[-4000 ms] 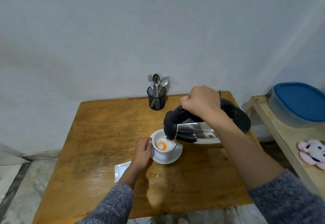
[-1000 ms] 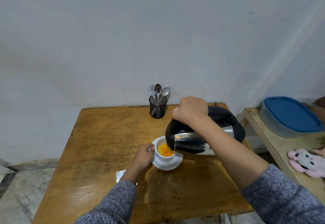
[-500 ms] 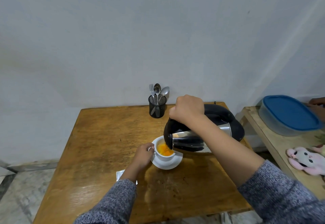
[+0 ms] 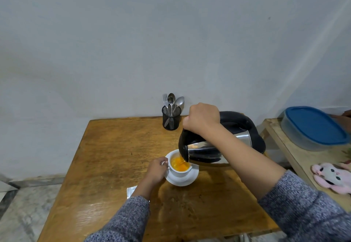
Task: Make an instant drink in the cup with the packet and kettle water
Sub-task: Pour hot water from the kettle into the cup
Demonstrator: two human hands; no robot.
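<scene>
A white cup [image 4: 179,171] stands on a white saucer [image 4: 188,180] near the middle of the wooden table [image 4: 114,146]. Orange liquid [image 4: 179,163] fills much of the cup. My left hand [image 4: 156,169] holds the cup by its handle. My right hand [image 4: 202,119] grips the black handle of a steel kettle [image 4: 218,146], which is tipped with its spout over the cup's rim. The silver packet [image 4: 131,191] lies on the table, mostly hidden under my left wrist.
A black mesh holder [image 4: 171,118] with a fork and spoons stands at the table's far edge against the wall. To the right, a side shelf [image 4: 303,162] carries a blue-lidded container [image 4: 314,125] and a pink plush toy [image 4: 330,178].
The orange liquid in the cup has risen since four seconds ago. The kettle stays tipped over the cup and both hands keep their hold.
</scene>
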